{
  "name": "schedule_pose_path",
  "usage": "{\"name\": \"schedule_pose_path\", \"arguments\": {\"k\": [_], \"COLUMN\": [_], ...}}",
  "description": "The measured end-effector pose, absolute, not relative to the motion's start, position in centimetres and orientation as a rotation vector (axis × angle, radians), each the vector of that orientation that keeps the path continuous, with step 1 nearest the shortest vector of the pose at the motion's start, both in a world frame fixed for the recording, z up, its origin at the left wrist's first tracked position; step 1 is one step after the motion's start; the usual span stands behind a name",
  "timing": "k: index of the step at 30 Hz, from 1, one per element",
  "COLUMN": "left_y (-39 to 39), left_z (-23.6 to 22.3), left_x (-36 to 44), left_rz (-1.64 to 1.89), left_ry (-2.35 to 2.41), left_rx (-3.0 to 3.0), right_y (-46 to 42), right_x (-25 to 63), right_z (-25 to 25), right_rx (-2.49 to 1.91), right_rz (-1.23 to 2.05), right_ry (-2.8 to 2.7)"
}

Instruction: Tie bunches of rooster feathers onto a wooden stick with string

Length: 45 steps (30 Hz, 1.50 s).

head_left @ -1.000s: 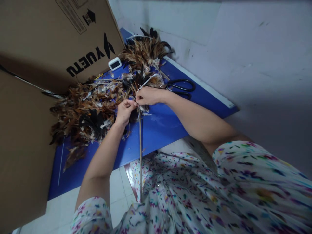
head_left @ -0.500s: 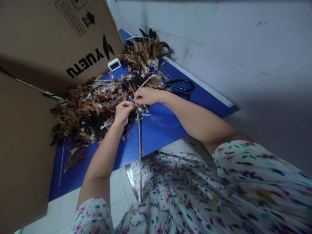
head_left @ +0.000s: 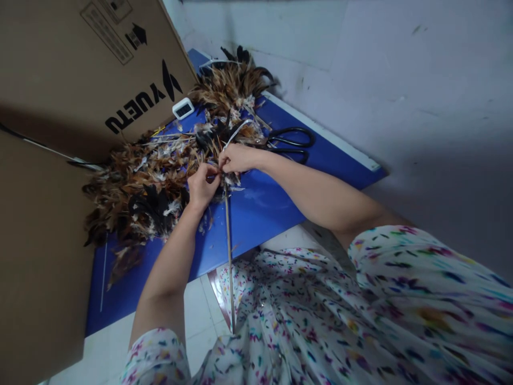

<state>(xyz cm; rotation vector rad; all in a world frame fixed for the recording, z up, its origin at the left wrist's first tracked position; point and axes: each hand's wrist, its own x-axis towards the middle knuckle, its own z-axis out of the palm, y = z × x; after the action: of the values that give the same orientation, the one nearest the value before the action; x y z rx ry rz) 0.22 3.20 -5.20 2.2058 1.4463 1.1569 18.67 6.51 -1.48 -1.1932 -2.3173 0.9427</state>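
A thin wooden stick (head_left: 229, 240) runs from my lap up over the table edge, with feathers (head_left: 231, 181) gathered round its upper end. My left hand (head_left: 201, 187) is closed in a pinch at that end; its fingertips hide what is between them. Close against it, my right hand (head_left: 239, 159) also pinches at the feathered end. A narrow white strip (head_left: 236, 132) curves up from behind its fingers, though I cannot make out whether they grip it. Black-handled scissors (head_left: 312, 137) lie just beyond my right wrist, their blades partly among feathers.
Loose brown and black feathers (head_left: 160, 168) spread across the left of the blue table (head_left: 264, 206). A feather bundle (head_left: 228, 85) lies at the back by the wall (head_left: 380, 80). Large cardboard boxes (head_left: 80, 69) border the left, with a small white digital clock (head_left: 183, 109) beside them.
The whole view has shifted slightly. Both hands stay at the stick's feathered end, with the left fingers bent a little more and the fingertips still close together.
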Motion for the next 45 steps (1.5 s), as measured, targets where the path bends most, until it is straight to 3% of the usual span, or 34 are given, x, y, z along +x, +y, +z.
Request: {"name": "schedule_pose_path", "arguments": {"k": [13,25,37,45], "left_y": [4.3,4.8,3.4,3.1], "left_z": [-6.7,-7.4,-6.5,-5.8], "left_x": [-1.4,-1.2,-0.1,-0.2], "left_rz": [1.123,1.392,1.429,1.347], "left_ry": [1.420,1.250,1.399,1.370], "left_rx": [2.460,2.826,2.237,2.252], "right_y": [6.7,6.9,6.6,6.1], "right_x": [18.3,18.2,18.3,18.9], "right_z": [-1.8,-2.2,-2.0,-1.1], "right_rx": [-1.158,-1.174,-1.156,-1.288], "right_rz": [1.112,1.199,1.272,0.928], "right_ry": [-2.202,-2.162,-2.111,-2.363]}}
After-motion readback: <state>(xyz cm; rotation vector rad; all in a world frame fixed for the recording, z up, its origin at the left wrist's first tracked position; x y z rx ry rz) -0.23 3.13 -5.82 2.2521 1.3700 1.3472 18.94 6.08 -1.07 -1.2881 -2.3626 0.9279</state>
